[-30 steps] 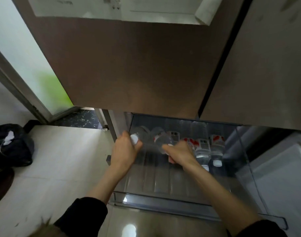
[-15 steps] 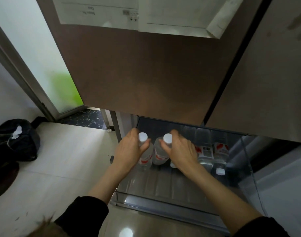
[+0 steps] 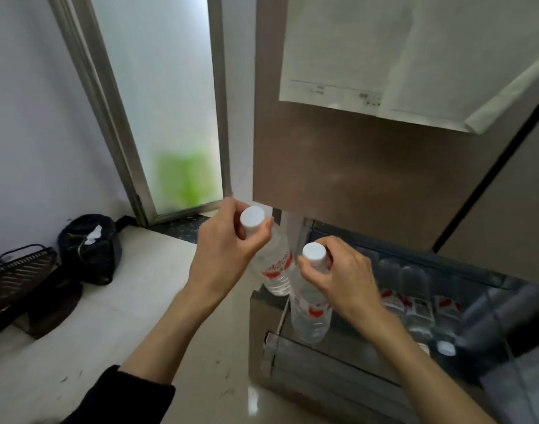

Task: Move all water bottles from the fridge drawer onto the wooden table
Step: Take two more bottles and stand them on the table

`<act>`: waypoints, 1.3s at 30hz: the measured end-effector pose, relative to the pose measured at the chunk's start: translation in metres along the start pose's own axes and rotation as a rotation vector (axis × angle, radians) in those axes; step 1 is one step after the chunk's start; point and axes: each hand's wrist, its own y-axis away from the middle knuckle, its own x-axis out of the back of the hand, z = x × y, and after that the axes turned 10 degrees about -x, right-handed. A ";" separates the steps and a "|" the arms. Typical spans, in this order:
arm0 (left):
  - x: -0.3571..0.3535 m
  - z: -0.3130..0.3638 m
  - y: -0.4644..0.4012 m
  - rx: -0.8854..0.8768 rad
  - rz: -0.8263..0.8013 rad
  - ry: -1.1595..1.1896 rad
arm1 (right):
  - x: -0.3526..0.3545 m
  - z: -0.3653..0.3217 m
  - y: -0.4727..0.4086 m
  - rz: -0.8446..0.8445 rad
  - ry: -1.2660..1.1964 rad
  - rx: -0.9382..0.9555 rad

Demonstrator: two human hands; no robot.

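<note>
Setting: pale tiled floor [image 3: 158, 301] in front of a brown fridge [image 3: 354, 185], frosted glass door [image 3: 170, 102] behind; wooden table not in view.
Left hand: left hand [image 3: 222, 258] curled round the neck of one water bottle [image 3: 276, 264], fingers pinching just under its white cap [image 3: 252, 218]; bottle hangs upright, clear of the drawer, over the floor beside the fridge edge.
Right hand: right hand [image 3: 344, 276] clamped the same way on a second bottle [image 3: 309, 310], white cap showing above the fingers; this one hangs lower, above the drawer's front left corner.
Bottles between hands: near each other, apparently not touching.
Handling, judged: full, so moderately heavy; thin clear plastic likely flexes if squeezed at the body. Neck below the cap is the stiff place, and both grips sit there. Fridge-cold walls may be damp and slippery; neck hold could let a bottle swing.
Fridge drawer: fridge drawer [image 3: 338, 362] pulled open, clear-walled; remaining bottles [image 3: 415, 304] lie on their sides at the back, red-and-white labels up. Count uncertain.
Floor clutter: dark bag [image 3: 90, 249] and wire basket [image 3: 20, 270] at left, well apart from the hands.
Stage, judged: two lifted, carry to table next, more trips needed.
</note>
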 end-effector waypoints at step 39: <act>0.686 -0.315 0.236 0.837 0.417 -0.706 | -0.467 -0.682 0.118 -0.847 -0.269 0.642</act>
